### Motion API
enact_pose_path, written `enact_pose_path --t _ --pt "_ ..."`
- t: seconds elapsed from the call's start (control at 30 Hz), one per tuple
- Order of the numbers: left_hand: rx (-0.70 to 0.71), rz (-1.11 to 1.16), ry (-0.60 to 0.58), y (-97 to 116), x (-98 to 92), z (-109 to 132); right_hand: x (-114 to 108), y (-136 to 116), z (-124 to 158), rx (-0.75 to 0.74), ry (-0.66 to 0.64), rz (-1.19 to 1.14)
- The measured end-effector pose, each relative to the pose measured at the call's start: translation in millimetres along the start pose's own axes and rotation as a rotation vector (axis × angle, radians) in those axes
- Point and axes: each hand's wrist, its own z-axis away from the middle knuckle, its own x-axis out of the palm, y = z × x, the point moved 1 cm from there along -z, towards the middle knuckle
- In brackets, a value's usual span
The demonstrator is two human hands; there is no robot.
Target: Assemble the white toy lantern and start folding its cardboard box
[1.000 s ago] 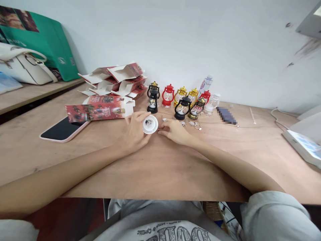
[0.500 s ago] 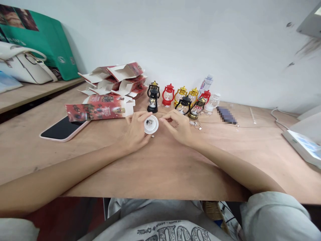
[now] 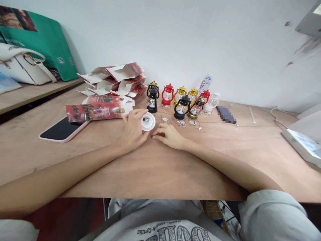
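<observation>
White round lamp base (image 3: 147,121) pinched in my left hand (image 3: 132,132) above the worktop (image 3: 150,167). Right hand (image 3: 168,135) fingertips down, holding nothing visible. Risk: loose small parts (image 3: 181,123) get swept away.

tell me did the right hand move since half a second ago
Yes. The right hand came down and toward the person, away from the black lantern, and now rests on the table beside the white disc.
</observation>
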Motion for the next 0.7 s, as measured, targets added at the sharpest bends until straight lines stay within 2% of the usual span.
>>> enact_pose_path --t 0.13,0.27,0.37,0.5,0.7 --pt "0.030 -0.017 0.000 0.9 -0.2 -1.2 1.1 -0.9 2.1 0.001 0.066 -0.108" --pt "0.042 -0.031 -0.007 1.2 -1.8 -1.3 -0.9 -7.2 7.2 -0.205 0.225 -0.178" --pt "0.048 -0.069 -0.023 2.0 -1.7 -0.5 -5.8 -13.7 10.7 -0.315 0.416 -0.162" --pt "0.121 -0.065 -0.007 6.7 -2.3 -1.5 -11.7 -17.8 11.6 -0.308 0.610 -0.109" --pt "0.208 -0.046 -0.016 16.9 -8.1 -4.1 -7.6 -14.4 8.8 -0.348 0.719 -0.122"
